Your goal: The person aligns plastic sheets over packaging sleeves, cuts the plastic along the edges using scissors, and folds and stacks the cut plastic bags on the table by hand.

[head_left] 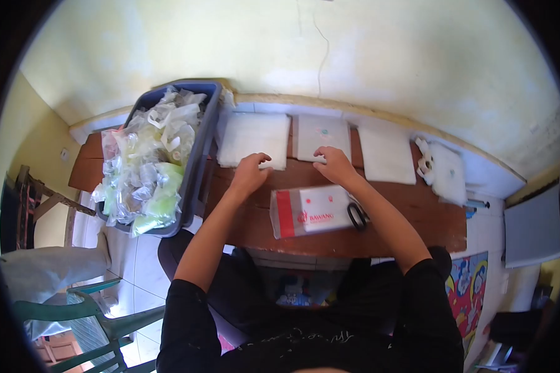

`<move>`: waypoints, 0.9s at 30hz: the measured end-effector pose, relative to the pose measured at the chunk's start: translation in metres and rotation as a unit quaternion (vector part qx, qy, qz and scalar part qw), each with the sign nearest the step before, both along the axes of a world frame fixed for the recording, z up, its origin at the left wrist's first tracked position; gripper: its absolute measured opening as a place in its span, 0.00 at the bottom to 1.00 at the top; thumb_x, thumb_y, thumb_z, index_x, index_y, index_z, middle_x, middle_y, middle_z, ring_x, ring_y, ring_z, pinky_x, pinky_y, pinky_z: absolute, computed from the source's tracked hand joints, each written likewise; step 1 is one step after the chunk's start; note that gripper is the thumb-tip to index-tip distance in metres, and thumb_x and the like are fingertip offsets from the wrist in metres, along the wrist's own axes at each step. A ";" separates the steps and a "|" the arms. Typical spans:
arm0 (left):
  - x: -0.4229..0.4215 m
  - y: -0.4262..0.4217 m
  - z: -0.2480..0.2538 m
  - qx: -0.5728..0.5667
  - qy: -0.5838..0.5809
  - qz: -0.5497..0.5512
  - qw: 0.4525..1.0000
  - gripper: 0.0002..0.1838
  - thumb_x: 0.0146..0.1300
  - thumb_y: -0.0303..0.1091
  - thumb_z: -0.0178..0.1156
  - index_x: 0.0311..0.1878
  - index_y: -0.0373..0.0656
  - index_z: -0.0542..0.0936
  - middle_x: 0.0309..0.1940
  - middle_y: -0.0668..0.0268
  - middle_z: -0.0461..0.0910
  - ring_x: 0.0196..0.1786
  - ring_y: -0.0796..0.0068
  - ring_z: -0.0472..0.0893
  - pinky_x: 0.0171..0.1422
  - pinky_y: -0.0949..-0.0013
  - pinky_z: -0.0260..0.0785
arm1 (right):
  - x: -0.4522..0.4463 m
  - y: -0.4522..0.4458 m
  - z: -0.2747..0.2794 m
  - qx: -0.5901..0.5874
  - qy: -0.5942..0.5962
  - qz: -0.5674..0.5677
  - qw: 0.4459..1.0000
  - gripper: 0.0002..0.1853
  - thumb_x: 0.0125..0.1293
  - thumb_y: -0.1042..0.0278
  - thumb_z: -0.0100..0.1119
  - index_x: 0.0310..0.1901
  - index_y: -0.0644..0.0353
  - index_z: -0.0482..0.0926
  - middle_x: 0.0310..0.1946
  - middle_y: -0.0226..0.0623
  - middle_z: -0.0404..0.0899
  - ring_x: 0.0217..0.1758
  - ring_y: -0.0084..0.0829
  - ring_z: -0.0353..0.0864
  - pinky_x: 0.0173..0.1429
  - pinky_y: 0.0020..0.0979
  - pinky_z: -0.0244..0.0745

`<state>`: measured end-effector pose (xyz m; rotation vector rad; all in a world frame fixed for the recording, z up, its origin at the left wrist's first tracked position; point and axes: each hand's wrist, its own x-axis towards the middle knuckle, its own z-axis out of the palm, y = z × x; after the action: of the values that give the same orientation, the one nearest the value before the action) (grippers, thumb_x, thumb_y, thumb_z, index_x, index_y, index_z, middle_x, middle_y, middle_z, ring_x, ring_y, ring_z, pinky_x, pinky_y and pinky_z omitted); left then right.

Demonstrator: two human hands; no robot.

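Note:
My left hand (250, 174) is over the near edge of a wide stack of clear plastic bags (255, 137). Its fingers are bent and apart, with nothing seen in them. My right hand (335, 166) is by the lower edge of a second stack of plastic bags (320, 133), which carries a small green mark. Thumb and fingers there are also apart and hold nothing visible. Between my forearms lies a plastic packet with a red band and "BAWANG" print (292, 217). Black-handled scissors (357, 216) rest at its right end, partly hidden by my right forearm.
A grey tub (210, 124) heaped with loose plastic bags (149, 155) stands on the left of the brown wooden table (242, 217). Further right are another white stack (387, 155) and a bundled pack (448, 174). A green chair (99, 323) stands at lower left.

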<state>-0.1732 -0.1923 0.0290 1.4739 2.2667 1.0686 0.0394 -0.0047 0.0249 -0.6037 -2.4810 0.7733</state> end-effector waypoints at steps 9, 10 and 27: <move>0.107 0.030 -0.028 -0.086 0.004 -0.131 0.988 0.27 0.50 0.41 0.74 0.52 0.40 0.81 0.45 0.57 0.82 0.53 0.55 0.78 0.60 0.58 0.71 | 0.136 -0.067 -0.011 0.048 -0.193 -0.196 0.960 0.30 0.55 0.52 0.71 0.55 0.59 0.73 0.53 0.48 0.71 0.60 0.51 0.71 0.60 0.52 0.70; 0.116 0.033 -0.032 -0.094 0.048 -0.129 0.986 0.26 0.48 0.40 0.74 0.52 0.42 0.82 0.46 0.57 0.82 0.55 0.54 0.77 0.60 0.57 0.71 | 0.138 -0.071 -0.007 -0.003 -0.235 -0.215 0.948 0.32 0.55 0.48 0.70 0.55 0.62 0.72 0.54 0.48 0.70 0.61 0.51 0.71 0.61 0.53 0.69; 0.059 -0.019 -0.016 -0.144 0.053 -0.067 0.986 0.17 0.45 0.29 0.73 0.43 0.49 0.87 0.41 0.54 0.86 0.49 0.51 0.83 0.57 0.53 0.75 | 0.078 -0.140 -0.025 0.059 -0.149 -0.189 0.969 0.30 0.50 0.53 0.67 0.49 0.70 0.75 0.65 0.54 0.62 0.62 0.52 0.65 0.59 0.52 0.70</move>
<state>-0.1146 -0.2116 0.0128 1.5626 2.2391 0.6087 0.1172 -0.1445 -0.0001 -1.1790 -2.5317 0.4081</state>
